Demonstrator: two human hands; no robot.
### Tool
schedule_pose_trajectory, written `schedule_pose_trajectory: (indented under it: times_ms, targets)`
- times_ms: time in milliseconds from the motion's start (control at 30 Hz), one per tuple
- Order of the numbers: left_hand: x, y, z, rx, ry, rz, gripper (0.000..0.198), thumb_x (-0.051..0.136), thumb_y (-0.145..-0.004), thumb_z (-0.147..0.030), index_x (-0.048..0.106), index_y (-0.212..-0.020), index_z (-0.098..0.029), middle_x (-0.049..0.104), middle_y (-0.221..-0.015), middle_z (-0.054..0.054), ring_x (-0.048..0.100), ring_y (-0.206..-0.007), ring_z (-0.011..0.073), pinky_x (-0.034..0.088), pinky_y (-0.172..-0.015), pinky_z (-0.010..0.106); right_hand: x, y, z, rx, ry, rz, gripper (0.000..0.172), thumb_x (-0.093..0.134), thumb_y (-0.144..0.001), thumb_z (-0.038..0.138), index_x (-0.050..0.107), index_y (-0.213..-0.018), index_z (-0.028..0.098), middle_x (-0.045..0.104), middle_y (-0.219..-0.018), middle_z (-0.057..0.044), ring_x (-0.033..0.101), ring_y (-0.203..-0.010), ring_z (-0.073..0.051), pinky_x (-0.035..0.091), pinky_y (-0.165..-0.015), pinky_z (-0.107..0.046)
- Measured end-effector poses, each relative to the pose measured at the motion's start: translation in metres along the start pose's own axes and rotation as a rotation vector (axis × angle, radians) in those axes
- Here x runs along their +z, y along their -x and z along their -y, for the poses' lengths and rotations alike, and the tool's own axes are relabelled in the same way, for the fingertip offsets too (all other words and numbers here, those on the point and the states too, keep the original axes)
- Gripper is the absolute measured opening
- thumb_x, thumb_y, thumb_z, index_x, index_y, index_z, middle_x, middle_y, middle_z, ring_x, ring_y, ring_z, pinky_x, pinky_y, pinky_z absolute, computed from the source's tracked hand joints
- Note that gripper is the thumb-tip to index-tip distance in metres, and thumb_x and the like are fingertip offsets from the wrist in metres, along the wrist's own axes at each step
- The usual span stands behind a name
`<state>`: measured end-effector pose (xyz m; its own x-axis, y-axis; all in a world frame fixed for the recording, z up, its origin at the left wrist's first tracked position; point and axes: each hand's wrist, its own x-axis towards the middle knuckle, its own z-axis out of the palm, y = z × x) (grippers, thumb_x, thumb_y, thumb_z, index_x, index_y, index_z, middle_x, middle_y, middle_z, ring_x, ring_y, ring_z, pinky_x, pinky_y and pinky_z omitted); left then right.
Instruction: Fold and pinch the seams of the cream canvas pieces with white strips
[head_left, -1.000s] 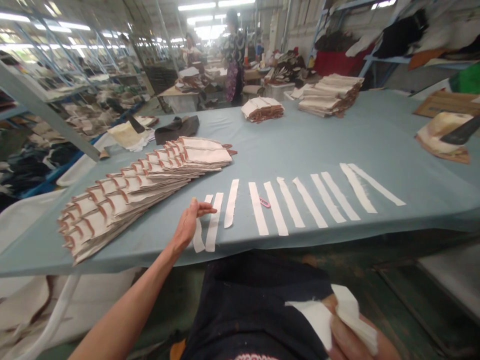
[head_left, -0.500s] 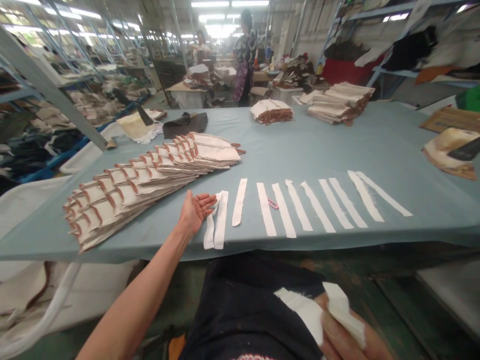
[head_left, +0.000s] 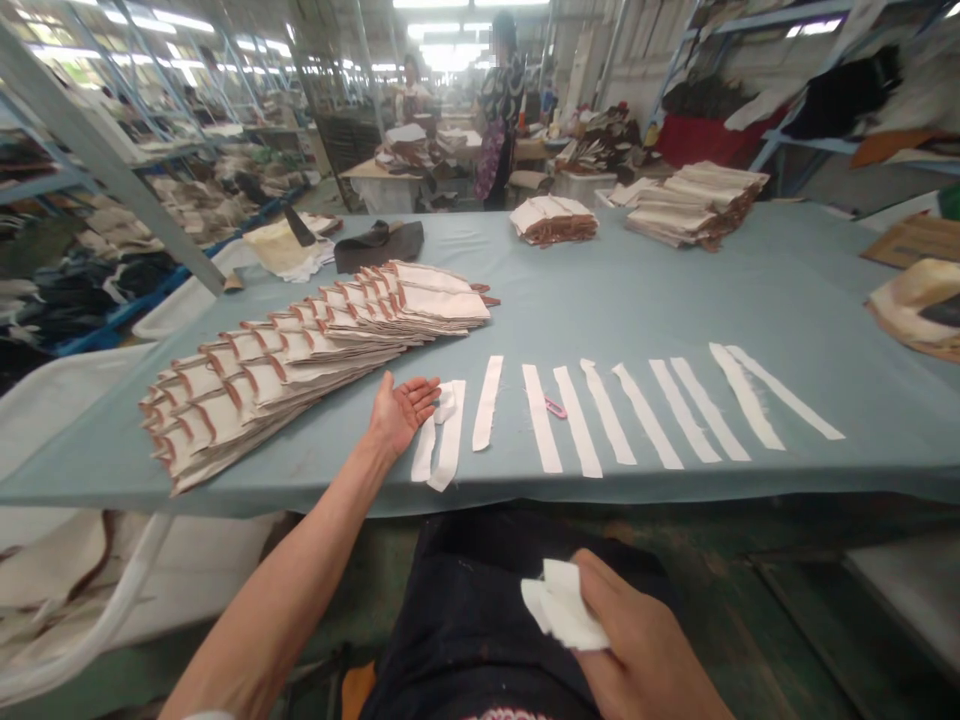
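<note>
My left hand lies palm up on the table with its fingers stretched out. Its fingertips reach the top of two white fabric strips, which overlap in part; whether they touch cannot be made out. Over my lap, my right hand is closed on a small folded bundle of white fabric strips. Several more white strips lie side by side along the table's near half, some with frayed edges. A pink clip-like piece rests between two of them.
Overlapping cream fabric pieces with brown edges fan across the table's left side. Two stacks of similar pieces stand at the far edge. Dark cloth lies at the back left. A blue-grey cloth covers the table. Other people stand beyond.
My right hand has moved left over my lap and turned, and its strips now look bunched smaller. The two strips by my left hand have shifted slightly; that hand stays palm up.
</note>
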<state>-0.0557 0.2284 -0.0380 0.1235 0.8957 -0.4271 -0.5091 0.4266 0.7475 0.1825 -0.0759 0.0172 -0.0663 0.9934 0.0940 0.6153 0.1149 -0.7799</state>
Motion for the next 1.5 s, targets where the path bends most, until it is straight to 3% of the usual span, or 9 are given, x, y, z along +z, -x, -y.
schedule_pose_trajectory:
  times_ms: [100,233,367,500,800,1000,1100,1300,1500]
  targets:
    - [-0.001,0.001,0.001,0.010,0.000,0.004,0.066,0.026,-0.106,-0.064,0.067,-0.095,-0.013,0.077,-0.112,0.021,0.076,-0.092,0.0263,0.056,-0.059,0.029,0.009,-0.039,0.012,-0.141,0.154,0.153,0.026,0.044,-0.086,0.007,0.063,-0.093,0.023,0.072,-0.105,-0.006,0.072,-0.074,-0.019,0.053,-0.066,-0.028]
    - [-0.002,0.004,0.003,0.019,0.007,-0.006,0.066,0.024,-0.106,-0.063,0.067,-0.093,-0.014,0.078,-0.104,0.020,0.076,-0.089,0.0262,0.056,-0.059,0.029,0.033,-0.086,0.016,-0.185,0.191,0.249,0.025,0.048,-0.085,0.007,0.063,-0.099,0.021,0.063,-0.145,-0.013,0.076,-0.100,-0.026,0.057,-0.087,-0.037]
    - [-0.004,0.007,0.008,0.028,0.007,-0.008,0.067,0.023,-0.107,-0.061,0.066,-0.089,-0.014,0.079,-0.097,0.019,0.076,-0.086,0.0250,0.057,-0.059,0.029,0.059,-0.132,0.006,-0.177,0.237,0.275,0.023,0.050,-0.088,0.008,0.064,-0.101,0.021,0.057,-0.155,-0.013,0.069,-0.122,-0.029,0.055,-0.098,-0.041]
    - [-0.006,0.008,0.006,0.030,-0.020,-0.002,0.068,0.023,-0.108,-0.061,0.066,-0.088,-0.013,0.079,-0.093,0.019,0.076,-0.080,0.0237,0.056,-0.054,0.027,0.077,-0.163,-0.001,-0.162,0.301,0.286,0.021,0.050,-0.090,0.010,0.064,-0.103,0.019,0.053,-0.158,-0.016,0.070,-0.120,-0.032,0.056,-0.096,-0.045]
    - [-0.007,0.003,-0.003,0.044,-0.074,0.046,0.062,0.034,-0.106,-0.062,0.068,-0.092,-0.012,0.079,-0.097,0.019,0.077,-0.077,0.0233,0.056,-0.058,0.027,0.085,-0.166,-0.006,-0.119,0.377,0.294,0.023,0.050,-0.091,0.013,0.063,-0.109,0.018,0.047,-0.162,-0.018,0.075,-0.108,-0.034,0.059,-0.087,-0.047]
    - [-0.018,0.003,0.002,0.146,0.054,-0.044,0.048,0.032,-0.108,-0.050,0.064,-0.092,-0.018,0.078,-0.094,0.010,0.078,-0.093,0.0222,0.060,-0.080,0.032,0.082,-0.171,-0.010,-0.078,0.356,0.258,0.023,0.051,-0.089,0.013,0.064,-0.105,0.021,0.049,-0.162,-0.013,0.073,-0.115,-0.033,0.058,-0.091,-0.046]
    - [-0.027,0.007,-0.004,0.156,0.097,-0.059,0.046,0.032,-0.107,-0.046,0.063,-0.088,-0.019,0.078,-0.090,0.008,0.078,-0.090,0.0212,0.061,-0.080,0.034,0.083,-0.170,-0.014,-0.079,0.332,0.253,0.021,0.051,-0.089,0.014,0.064,-0.103,0.021,0.049,-0.162,-0.012,0.073,-0.114,-0.033,0.058,-0.089,-0.046]
    - [-0.032,0.028,-0.015,0.125,0.072,0.041,0.043,0.040,-0.105,-0.048,0.068,-0.092,-0.019,0.079,-0.089,0.009,0.076,-0.073,0.0216,0.060,-0.066,0.033,0.087,-0.168,-0.022,-0.102,0.249,0.210,0.022,0.051,-0.088,0.013,0.066,-0.102,0.021,0.052,-0.159,-0.013,0.072,-0.116,-0.033,0.058,-0.092,-0.045]
    - [-0.031,0.037,-0.002,0.088,0.094,0.077,0.050,0.039,-0.106,-0.049,0.071,-0.088,-0.015,0.079,-0.086,0.013,0.078,-0.081,0.0248,0.062,-0.081,0.040,0.091,-0.171,-0.037,-0.123,0.097,0.103,0.033,0.050,-0.085,0.011,0.069,-0.111,0.020,0.063,-0.149,-0.013,0.066,-0.126,-0.029,0.053,-0.105,-0.043]
